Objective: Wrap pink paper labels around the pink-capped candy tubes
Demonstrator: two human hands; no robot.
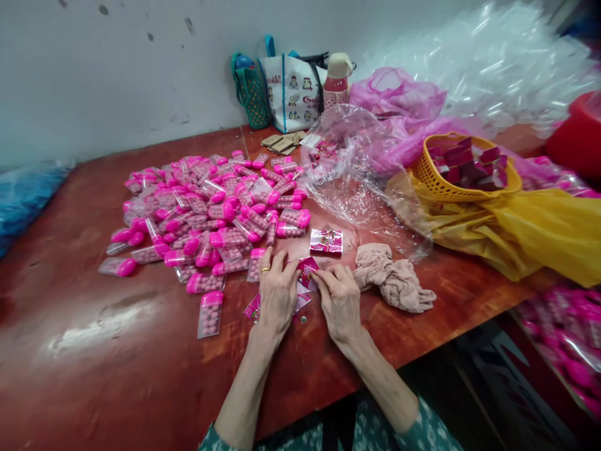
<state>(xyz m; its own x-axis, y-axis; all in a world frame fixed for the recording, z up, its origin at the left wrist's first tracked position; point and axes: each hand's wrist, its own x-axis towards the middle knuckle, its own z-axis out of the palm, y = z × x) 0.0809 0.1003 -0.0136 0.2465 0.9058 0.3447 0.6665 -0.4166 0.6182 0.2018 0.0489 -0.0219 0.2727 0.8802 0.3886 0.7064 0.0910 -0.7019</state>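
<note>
Between my two hands is a small pink printed label (307,270), raised a little above the table. My right hand (339,299) pinches its right edge between thumb and fingers. My left hand (277,289), with a ring on one finger, has its thumb and curled fingers on the left edge. More pink labels (303,302) lie flat under and beside my left hand. A neat stack of the same labels (326,241) sits just beyond my right hand. Close to my left fingertips stands a clear, pink-capped candy container (256,264) with pink balls inside.
A large heap of pink-capped containers (206,207) spreads at the left; one container (210,314) lies apart in front. At the right are a crumpled beige cloth (394,279), clear plastic wrap (352,163) and a yellow basket (462,191) holding dark pink labels. Bags and a flask (337,81) stand behind.
</note>
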